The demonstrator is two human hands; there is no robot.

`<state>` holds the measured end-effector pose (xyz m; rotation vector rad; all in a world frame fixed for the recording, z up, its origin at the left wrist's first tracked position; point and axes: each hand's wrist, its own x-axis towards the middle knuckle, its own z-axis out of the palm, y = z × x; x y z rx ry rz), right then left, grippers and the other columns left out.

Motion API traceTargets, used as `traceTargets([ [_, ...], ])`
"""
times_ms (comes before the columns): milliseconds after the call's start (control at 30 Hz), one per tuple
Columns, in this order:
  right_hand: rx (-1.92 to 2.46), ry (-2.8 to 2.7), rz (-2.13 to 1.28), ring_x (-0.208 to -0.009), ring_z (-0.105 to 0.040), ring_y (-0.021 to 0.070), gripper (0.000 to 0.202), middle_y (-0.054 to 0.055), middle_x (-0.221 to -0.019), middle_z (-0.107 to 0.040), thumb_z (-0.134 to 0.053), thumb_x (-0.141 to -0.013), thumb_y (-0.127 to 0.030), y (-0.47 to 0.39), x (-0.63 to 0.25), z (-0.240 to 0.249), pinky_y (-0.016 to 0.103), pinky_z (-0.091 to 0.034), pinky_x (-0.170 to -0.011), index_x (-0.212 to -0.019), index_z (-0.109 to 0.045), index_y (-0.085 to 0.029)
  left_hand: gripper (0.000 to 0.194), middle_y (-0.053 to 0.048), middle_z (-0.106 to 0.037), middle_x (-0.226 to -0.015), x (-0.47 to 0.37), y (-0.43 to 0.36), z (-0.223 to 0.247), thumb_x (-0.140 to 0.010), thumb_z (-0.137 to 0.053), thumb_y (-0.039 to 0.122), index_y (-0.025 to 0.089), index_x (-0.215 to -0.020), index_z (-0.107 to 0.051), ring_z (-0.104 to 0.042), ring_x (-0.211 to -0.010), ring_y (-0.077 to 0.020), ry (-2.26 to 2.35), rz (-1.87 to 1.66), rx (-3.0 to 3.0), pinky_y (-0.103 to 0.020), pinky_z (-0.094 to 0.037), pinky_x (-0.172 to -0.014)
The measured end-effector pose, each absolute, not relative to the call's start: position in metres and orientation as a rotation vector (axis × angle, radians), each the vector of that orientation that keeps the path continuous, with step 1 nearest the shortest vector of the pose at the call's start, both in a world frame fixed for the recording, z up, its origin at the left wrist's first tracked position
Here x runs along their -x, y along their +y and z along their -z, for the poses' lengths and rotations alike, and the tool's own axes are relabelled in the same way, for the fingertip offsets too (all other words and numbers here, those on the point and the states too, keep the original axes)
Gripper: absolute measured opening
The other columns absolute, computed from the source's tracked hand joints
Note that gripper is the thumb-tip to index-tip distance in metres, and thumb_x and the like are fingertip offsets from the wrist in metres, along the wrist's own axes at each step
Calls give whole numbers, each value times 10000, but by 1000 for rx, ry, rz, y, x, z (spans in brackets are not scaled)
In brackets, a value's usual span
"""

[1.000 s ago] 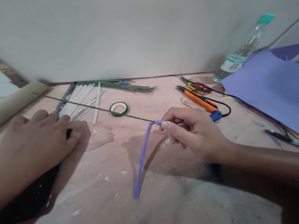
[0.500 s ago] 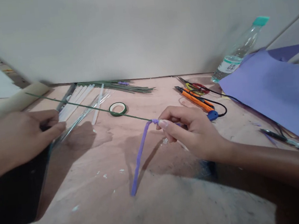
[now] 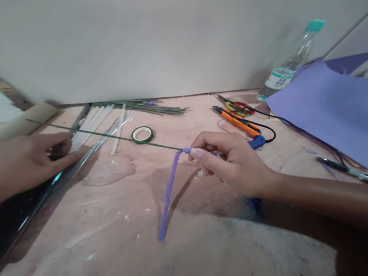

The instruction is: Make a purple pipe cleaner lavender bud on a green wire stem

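Observation:
Thumb and fingertips of my right hand pinch the purple coil at the end of a thin green stem. From that coil a purple strip hangs down toward the table. The stem slants up to the left, its far end free above my left hand. My left hand is closed on the upper corner of a flat black object with a glossy edge, partly hidden under the hand. A roll of green tape lies behind the stem.
At the back lie green stems and translucent sticks. To the right are scissors, an orange tool, a bottle, purple sheets and a pen. A pale roll lies left.
The black object has tilted, so it looks narrower and its glossy edge shows. My right hand still pinches the purple coil; the whole view has shifted slightly.

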<state>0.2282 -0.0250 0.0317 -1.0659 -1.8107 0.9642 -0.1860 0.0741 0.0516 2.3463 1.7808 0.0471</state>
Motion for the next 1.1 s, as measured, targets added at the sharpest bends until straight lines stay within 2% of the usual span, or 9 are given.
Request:
traceTargets([
  [100,1056,-1806,-970,-629,-569,99,203,-43,-705,-631,-622,-1039,-265,-26,-227,-32,259,-410,-599,-863,-675,-180,549,64,-596,-764,183,80,-47,-974,-492,670,149,-843,-607,-508,-888,-155,1808,151,-2610,-289,-269,-925],
  [200,1042,-1809,-949,-628,-574,96,199,-44,-701,-641,-625,-1033,-251,-27,-226,-34,255,-417,-593,-856,-677,-176,606,-1,-677,-1013,174,75,-47,-941,-491,716,136,-1006,-655,-607,-1109,-296,1751,36,-2672,-399,-335,-1084],
  [300,1024,-1818,-942,-611,-560,88,202,-56,-672,-633,-632,-1029,-233,-31,-224,-37,243,-423,-586,-842,-679,-174,639,-66,-663,-1384,144,50,-52,-978,-513,674,113,-1237,-672,-530,-1372,-423,1615,-58,-2750,-559,-266,-1242],
  [400,995,-1830,-961,-600,-543,81,219,-68,-647,-612,-630,-1031,-223,-34,-222,-39,229,-423,-580,-823,-680,-175,488,-121,-646,-1505,96,14,-56,-1055,-548,478,133,-1381,-660,-526,-1409,-391,1271,-248,-2808,-536,-314,-1241],
  [533,980,-1830,-1004,-599,-545,79,239,-72,-640,-605,-628,-1033,-220,-37,-220,-41,218,-433,-586,-799,-666,-186,254,-146,-753,-1333,44,-18,-54,-1021,-579,321,160,-1145,-732,-653,-1250,-374,956,-360,-2632,-501,-435,-1092],
  [600,982,-1815,-1054,-586,-538,77,249,-74,-636,-598,-625,-1032,-215,-38,-219,-40,216,-431,-575,-785,-648,-192,228,-113,-790,-1209,30,-26,-51,-1019,-615,374,185,-1050,-739,-711,-1126,-341,914,-434,-2370,-425,-512,-952],
  [733,960,-1761,-1235,-584,-553,80,269,-75,-626,-586,-620,-1059,-253,-40,-218,-37,211,-428,-552,-799,-652,-191,257,-39,-823,-1232,14,-36,-43,-989,-749,367,245,-1216,-752,-765,-1153,-274,854,-608,-1711,-329,-575,-965],
  [833,939,-1706,-1370,-608,-604,87,289,-66,-627,-611,-609,-1087,-286,-42,-218,-34,208,-456,-575,-818,-649,-189,105,-21,-830,-1118,4,-43,-36,-1011,-739,297,243,-1084,-792,-784,-1091,-226,674,-647,-1387,-289,-576,-982],
  [1100,1035,-1767,-1317,-542,-544,71,269,-66,-612,-644,-614,-1093,-299,-46,-220,-31,190,-405,-515,-853,-673,-192,255,-107,-822,-913,-1,-55,-19,-1026,-715,324,142,-892,-833,-754,-875,-210,692,-661,-910,-285,-583,-842],
])
